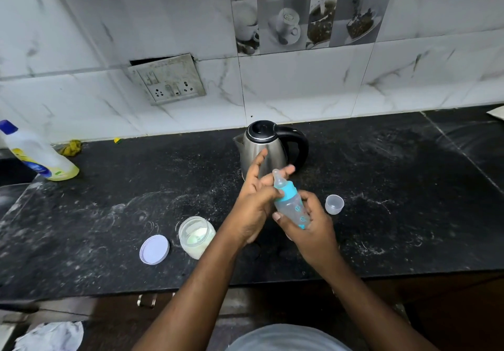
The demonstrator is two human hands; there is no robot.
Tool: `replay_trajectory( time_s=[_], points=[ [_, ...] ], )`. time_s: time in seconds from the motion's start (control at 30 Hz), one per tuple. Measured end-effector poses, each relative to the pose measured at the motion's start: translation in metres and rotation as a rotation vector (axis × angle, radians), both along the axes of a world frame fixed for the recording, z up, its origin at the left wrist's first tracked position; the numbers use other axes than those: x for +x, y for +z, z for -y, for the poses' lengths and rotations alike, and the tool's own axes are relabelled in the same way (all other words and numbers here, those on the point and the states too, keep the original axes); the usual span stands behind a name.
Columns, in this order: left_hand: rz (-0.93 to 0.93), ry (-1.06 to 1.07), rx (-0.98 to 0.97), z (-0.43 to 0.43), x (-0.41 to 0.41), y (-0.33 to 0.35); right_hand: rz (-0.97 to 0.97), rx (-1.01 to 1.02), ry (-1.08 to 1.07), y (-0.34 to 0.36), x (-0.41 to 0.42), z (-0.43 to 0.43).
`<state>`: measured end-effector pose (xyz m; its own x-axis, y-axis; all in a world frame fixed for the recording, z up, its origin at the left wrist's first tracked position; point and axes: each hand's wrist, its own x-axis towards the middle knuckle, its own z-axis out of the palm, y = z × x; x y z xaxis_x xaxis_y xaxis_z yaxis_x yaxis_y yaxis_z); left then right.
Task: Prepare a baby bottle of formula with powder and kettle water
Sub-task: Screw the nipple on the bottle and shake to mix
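gripping the tilted baby bottle [293,206] with left hand [253,203] and right hand [313,227].

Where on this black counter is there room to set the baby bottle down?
The widest bare stretch of counter lies right of the clear cap. Another runs between the soap bottle and the kettle. It is crowded in the middle, where the left hand and right hand hold the baby bottle between kettle, cap, powder jar and its lid.
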<state>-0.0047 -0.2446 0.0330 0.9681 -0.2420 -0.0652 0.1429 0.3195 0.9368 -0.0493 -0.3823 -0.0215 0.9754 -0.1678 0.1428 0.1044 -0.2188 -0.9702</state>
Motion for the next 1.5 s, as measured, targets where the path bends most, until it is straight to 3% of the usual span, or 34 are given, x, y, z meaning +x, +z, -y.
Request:
replay_trajectory(
  time_s=[0.13, 0.27, 0.43, 0.6, 0.77, 0.93, 1.03, 1.17, 1.3, 1.5],
  points=[
    [0.018, 0.08, 0.14, 0.007, -0.001, -0.003, -0.007, 0.0, -0.032, 0.001, 0.001, 0.001],
    [-0.051, -0.015, -0.014, 0.001, 0.001, -0.003, -0.013, 0.005, -0.025, 0.002, 0.001, 0.003],
    [-0.048, 0.086, 0.14, 0.012, 0.0, -0.005, -0.027, -0.013, -0.027, 0.001, 0.002, 0.003],
    [-0.109, -0.006, -0.008, 0.006, 0.002, 0.002, -0.013, -0.024, -0.013, 0.004, 0.001, 0.006],
    [-0.074, 0.089, 0.101, 0.016, 0.001, -0.007, -0.035, 0.002, -0.039, 0.005, 0.0, 0.001],
    [-0.086, -0.128, -0.075, 0.004, 0.005, 0.001, 0.009, 0.01, -0.05, 0.006, 0.0, 0.007],
    [-0.055, -0.059, 0.027, 0.015, -0.002, 0.0, 0.013, -0.03, -0.028, 0.005, -0.001, 0.01],
    [-0.014, -0.008, 0.088, 0.017, 0.001, -0.002, -0.043, 0.291, 0.093, 0.011, -0.001, 0.005],
    [-0.051, -0.086, -0.054, 0.01, 0.0, -0.007, -0.08, 0.472, 0.179, 0.014, 0.005, 0.011],
    [-0.01, -0.222, 0.134, 0.016, -0.021, -0.036, -0.113, 0.33, 0.227, 0.013, 0.016, 0.025]
  ],
)
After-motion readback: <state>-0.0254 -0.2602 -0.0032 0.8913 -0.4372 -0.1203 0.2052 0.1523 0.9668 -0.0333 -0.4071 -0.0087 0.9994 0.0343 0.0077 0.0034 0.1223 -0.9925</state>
